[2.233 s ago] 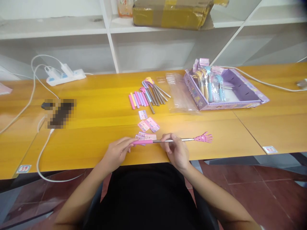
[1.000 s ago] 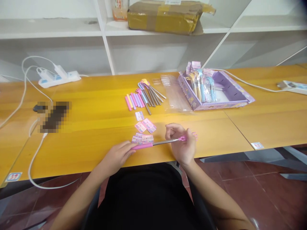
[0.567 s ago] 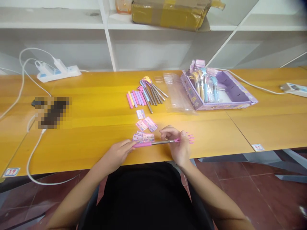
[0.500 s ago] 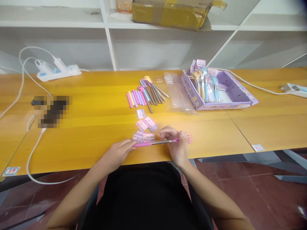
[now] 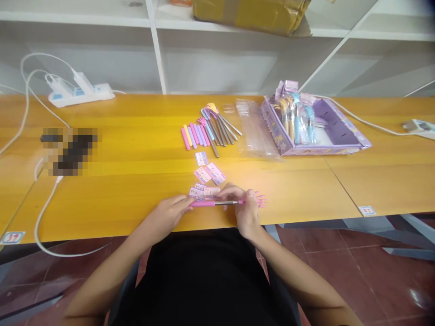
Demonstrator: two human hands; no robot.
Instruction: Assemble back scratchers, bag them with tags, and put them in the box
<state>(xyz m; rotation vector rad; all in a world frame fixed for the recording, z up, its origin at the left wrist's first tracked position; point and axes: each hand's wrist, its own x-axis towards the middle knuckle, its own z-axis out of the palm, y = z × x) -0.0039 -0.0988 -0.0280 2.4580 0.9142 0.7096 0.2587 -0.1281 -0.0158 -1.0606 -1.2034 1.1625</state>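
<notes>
As it is being shortened, one backscratcher (image 5: 207, 203) is being held by both grips (image 5: 170, 213) (image 5: 247, 215) near the table's (image 5: 129, 185) front edge.

back scratcher (image 5: 220, 203): shiny metal rod (image 5: 227, 203), smooth plastic handle (image 5: 204, 204) | table (image 5: 136, 181): smooth wood look, a little glossy | bags (image 5: 255, 129): thin, glossy plastic | cards (image 5: 215, 173): printed paper, it seems | clothes (image 5: 204, 280): matt cloth | box (image 5: 249, 13): cardboard, glossy tape (image 5: 272, 19)

Head view: I look remotely from the wearer's head, forward and down, with the black-clad torso (image 5: 210, 280) nearest at the lower edge, the table (image 5: 129, 181) at mid-distance and the white shelving (image 5: 217, 63) farthest, cut by the upper edge.
</notes>
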